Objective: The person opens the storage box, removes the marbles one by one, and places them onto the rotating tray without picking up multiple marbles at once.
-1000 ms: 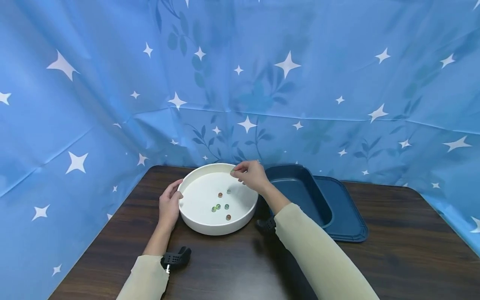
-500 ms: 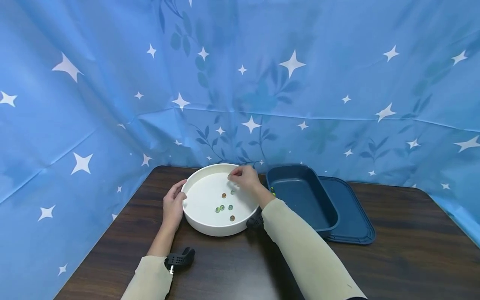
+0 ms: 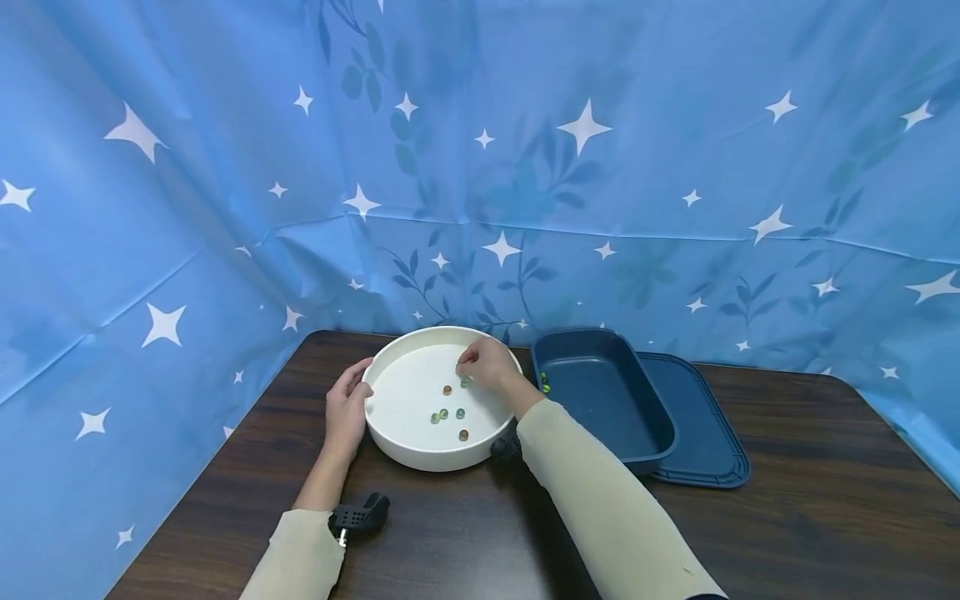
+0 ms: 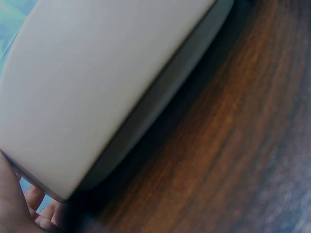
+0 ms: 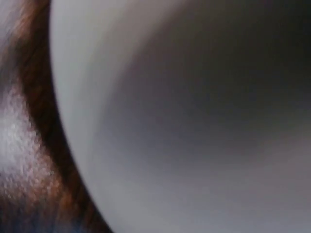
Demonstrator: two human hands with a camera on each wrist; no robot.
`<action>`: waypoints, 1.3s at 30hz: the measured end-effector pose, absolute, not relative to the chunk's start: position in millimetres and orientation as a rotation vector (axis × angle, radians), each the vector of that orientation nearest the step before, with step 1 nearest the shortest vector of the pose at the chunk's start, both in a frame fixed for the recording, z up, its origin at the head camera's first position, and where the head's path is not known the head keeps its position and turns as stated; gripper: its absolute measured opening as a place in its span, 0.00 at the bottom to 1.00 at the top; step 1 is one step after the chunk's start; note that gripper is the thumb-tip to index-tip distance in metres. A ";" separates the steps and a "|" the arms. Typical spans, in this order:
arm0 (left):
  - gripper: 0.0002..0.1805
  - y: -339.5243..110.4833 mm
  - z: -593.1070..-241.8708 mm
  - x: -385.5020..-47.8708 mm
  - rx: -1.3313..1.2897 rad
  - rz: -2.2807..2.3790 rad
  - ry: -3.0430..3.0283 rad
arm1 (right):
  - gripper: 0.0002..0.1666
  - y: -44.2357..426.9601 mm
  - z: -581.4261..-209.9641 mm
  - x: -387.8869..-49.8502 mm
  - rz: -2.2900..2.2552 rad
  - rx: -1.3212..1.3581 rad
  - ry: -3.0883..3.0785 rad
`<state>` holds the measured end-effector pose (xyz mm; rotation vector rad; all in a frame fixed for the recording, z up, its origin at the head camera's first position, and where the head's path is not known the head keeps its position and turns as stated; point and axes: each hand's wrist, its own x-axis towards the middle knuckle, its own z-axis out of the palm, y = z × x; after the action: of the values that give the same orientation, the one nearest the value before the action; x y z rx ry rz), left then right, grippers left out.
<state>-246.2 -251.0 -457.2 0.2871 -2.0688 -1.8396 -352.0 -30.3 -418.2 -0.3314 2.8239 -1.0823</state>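
A round white tray [image 3: 405, 457] sits on the table. My left hand [image 3: 347, 408] grips its left rim, thumb over the edge and fingers outside; the left wrist view shows the tray's outer wall [image 4: 87, 87] close up, with part of the hand [image 4: 14, 199] at the corner. Over the tray's right part, my right hand [image 3: 489, 364] has bent fingers pointing down, fingertips beside a green marble [image 3: 465, 382]. Whether they pinch a marble is hidden. Several other marbles lie loose on the tray floor, including an orange one [image 3: 447, 390] and a brownish one [image 3: 463, 435].
A deep dark-blue pan [image 3: 660, 412] stands right of the tray, with small yellow-green marbles [image 3: 545, 385] at its left side. It overlaps a flat blue tray or lid [image 3: 708, 442]. A blue star-patterned curtain [image 3: 480, 167] hangs behind the dark wooden table [image 3: 810, 500].
My right hand has moved left and lower over the white tray, nearer the marbles. My left hand keeps its grip on the rim. The whole view has shifted slightly.
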 end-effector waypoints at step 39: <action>0.31 -248.4 -453.3 -242.6 0.304 -1.838 -2.071 | 0.17 82.7 -359.6 -318.2 -1.315 -0.191 2.727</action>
<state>-242.6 -248.4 -453.3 0.3035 -2.0710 -1.8376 -318.2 82.7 -359.6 -0.1914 2.7273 -1.3153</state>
